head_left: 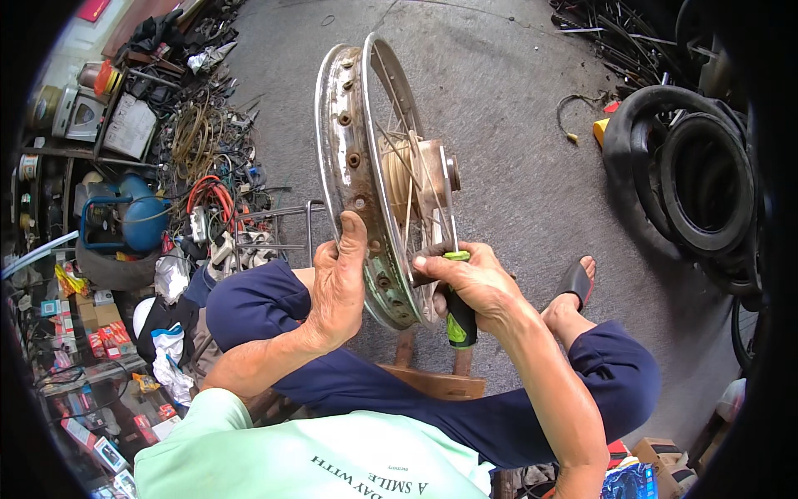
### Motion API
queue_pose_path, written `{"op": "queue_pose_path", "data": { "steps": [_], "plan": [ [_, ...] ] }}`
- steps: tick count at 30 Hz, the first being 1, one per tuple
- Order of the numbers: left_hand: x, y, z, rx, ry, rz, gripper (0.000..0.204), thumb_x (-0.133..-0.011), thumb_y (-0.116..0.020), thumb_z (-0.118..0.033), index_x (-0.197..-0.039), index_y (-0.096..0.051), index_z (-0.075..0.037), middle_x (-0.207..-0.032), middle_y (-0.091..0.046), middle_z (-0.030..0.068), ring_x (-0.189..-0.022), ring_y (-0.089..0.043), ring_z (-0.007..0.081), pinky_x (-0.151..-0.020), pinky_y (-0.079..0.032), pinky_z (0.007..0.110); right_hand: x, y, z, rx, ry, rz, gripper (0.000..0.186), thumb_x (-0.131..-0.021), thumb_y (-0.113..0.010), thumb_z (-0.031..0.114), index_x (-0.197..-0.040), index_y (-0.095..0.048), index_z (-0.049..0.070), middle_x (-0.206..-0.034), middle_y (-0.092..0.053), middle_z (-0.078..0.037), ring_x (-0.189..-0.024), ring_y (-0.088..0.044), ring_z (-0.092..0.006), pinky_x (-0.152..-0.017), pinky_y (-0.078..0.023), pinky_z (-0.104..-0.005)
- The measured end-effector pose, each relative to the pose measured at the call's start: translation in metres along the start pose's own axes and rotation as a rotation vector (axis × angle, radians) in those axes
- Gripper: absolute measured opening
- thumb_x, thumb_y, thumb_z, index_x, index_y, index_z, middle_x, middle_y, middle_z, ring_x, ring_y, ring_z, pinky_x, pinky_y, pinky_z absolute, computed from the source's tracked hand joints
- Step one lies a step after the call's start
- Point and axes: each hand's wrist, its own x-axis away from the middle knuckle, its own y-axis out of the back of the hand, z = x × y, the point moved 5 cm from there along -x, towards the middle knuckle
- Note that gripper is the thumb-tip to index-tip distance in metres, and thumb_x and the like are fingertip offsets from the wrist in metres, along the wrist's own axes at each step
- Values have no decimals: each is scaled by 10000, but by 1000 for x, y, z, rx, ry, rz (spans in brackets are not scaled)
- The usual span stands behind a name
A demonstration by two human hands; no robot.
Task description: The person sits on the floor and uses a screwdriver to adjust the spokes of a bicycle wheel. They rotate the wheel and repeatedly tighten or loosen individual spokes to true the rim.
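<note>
Spoked wheel (pixel 337 158) between left grip (pixel 338 287) and right grip (pixel 475 287) with 1 screwdriver (pixel 460 322).

A rust-stained, silver spoked wheel (pixel 342 150) is upright, tilting slightly, with a black-and-green-handled screwdriver (pixel 460 318) beside its rim, handle down.

Black tyres (pixel 632 158) are piled at right on the grey floor (pixel 507 100), dark rods (pixel 619 33) heaped beyond; a blue tank (pixel 145 220) and small boxes (pixel 110 339) are ranged at left.
</note>
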Motion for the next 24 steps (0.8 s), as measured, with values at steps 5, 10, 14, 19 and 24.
{"op": "queue_pose_path", "data": {
  "steps": [5,10,14,19,24],
  "plan": [
    [2,0,-5,-53,-43,-12,690,-975,-396,-710,-657,-357,-99,-646,-288,-49,-662,-274,83,-586,-268,319,5,6,-8,-24,8,-7,255,-863,-776,151,-1019,-644,-1,-849,-720,-107,-511,-596,-102,-450,-477,-232],
    [1,1,-11,-43,-48,61,715,-979,-416,-673,-935,-637,6,-734,-667,80,-601,-645,135,-585,-571,281,4,-8,-8,-28,65,66,315,-868,-791,230,-1030,-656,-3,-780,-660,-52,-508,-584,-96,-447,-463,-226],
    [3,-10,-19,74,-15,126,727,-973,-454,-662,-1100,-663,23,-861,-708,86,-717,-680,128,-668,-576,265,-4,-8,8,82,128,-128,530,-854,-765,500,-945,-680,-16,-735,-653,-61,-487,-554,-98,-438,-448,-232],
    [3,-28,-41,277,-35,163,605,-984,-499,-623,-961,-682,-46,-820,-654,-12,-723,-553,54,-647,-455,250,-13,-5,38,277,400,-296,472,-880,-753,462,-893,-684,-5,-721,-643,-37,-467,-521,-91,-412,-405,-243],
    [-10,-20,-45,63,28,114,718,-918,-523,-705,-912,-634,4,-693,-563,53,-640,-589,154,-535,-501,337,-13,16,70,27,551,-347,359,-885,-774,354,-913,-636,23,-747,-713,-87,-419,-503,-59,-381,-406,-219]
  ]
}}
